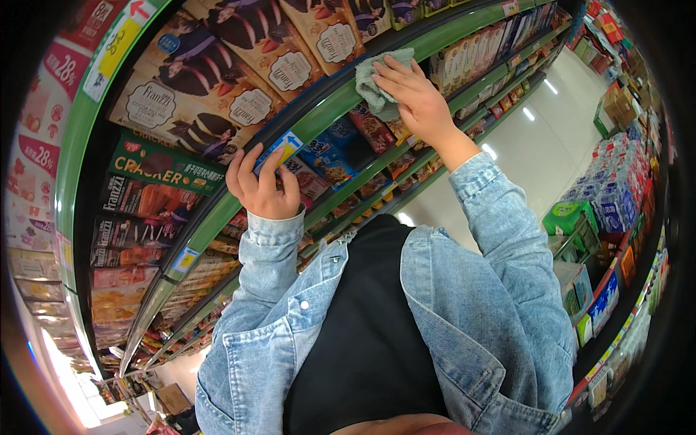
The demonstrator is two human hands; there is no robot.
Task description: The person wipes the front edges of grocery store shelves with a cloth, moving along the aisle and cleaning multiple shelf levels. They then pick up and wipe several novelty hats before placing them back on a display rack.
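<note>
My right hand (421,106) presses a folded pale green cloth (379,81) flat against the green price rail (326,111) on a shelf's front edge. Further left along that rail, my left hand (265,185) rests with its fingers apart and bent over the edge. Its fingertips touch a blue and yellow price tag (283,150) with a white arrow. Behind the rail, Franzzi cookie boxes (223,70) fill the shelf. A green cracker box (166,166) lies on a stack just left of my left hand.
Blue snack packs (329,155) sit on the shelf below, close under both hands. More shelf tiers run down toward the pale floor (522,147). Across the aisle stand plastic-wrapped packs (603,185), a green pack (568,217) and cardboard boxes (620,109). Pink boxes (41,125) line the far left.
</note>
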